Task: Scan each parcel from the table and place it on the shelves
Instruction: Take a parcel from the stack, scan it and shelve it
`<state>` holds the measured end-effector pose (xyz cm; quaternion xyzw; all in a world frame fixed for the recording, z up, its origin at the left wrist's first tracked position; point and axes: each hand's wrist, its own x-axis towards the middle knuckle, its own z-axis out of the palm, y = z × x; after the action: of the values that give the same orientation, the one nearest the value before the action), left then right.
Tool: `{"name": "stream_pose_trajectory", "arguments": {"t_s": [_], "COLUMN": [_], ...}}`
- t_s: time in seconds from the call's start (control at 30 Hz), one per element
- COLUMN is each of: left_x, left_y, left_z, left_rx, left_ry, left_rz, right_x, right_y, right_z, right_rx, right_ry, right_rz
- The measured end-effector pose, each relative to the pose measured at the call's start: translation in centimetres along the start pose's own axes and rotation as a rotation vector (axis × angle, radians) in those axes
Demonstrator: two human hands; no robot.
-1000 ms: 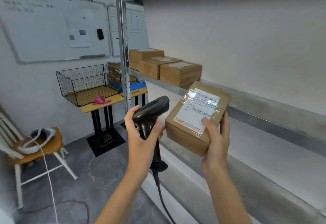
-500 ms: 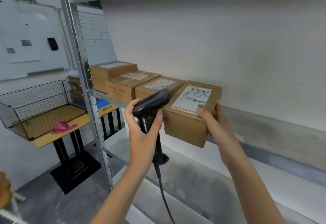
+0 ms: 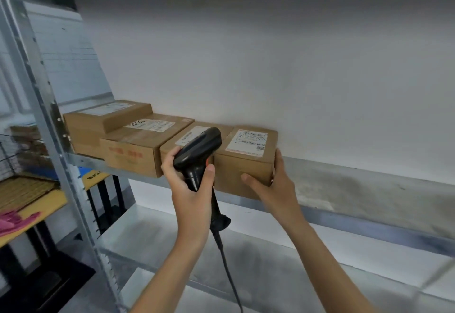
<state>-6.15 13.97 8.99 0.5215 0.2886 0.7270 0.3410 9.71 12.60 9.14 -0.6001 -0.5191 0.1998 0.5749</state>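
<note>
Right hand (image 3: 273,187) grips the parcel (image 3: 246,165) at the shelf (image 3: 369,179) edge — front overhanging; early release risks a tip-off. Left hand (image 3: 192,189) grips the scanner (image 3: 197,150) — its cable (image 3: 229,268) could snag.

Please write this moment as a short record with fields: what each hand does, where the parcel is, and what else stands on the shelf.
left hand: grips the scanner by its handle
right hand: holds the parcel, thumb on its front, fingers on its right side
parcel: on the shelf, label up, at the right end of the row
row: three boxes to its left
scanner cable: hangs down below the handle
</note>
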Motion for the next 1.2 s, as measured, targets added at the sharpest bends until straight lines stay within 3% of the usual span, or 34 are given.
{"name": "stream_pose_trajectory", "arguments": {"t_s": [0.27,0.47,0.77,0.93,1.2], "left_x": [1.2,-1.3,-6.1,-11.8,-24.6], "left_y": [0.1,1.3,1.9,1.9,5.2], "left_z": [-1.1,0.7,8.4,12.3,18.4], "left_rx": [-0.149,-0.197,-0.171,-0.181,-0.231], "left_ry": [-0.125,-0.413,-0.915,-1.055,-1.278], "left_rz": [-0.114,-0.078,-0.105,-0.080,-0.066], "right_x": [-0.1,-3.9,-10.7,-16.1,-28.3], "right_y": [-0.3,0.0,0.4,1.5,3.0], "right_z": [-0.6,-1.8,-11.0,-17.2,-27.9], "right_rx": [0.077,-0.003,-0.597,-1.033,-1.228], "right_ry": [-0.005,0.197,0.452,0.515,0.664], "right_rz": [0.150,0.149,0.180,0.349,0.627]}}
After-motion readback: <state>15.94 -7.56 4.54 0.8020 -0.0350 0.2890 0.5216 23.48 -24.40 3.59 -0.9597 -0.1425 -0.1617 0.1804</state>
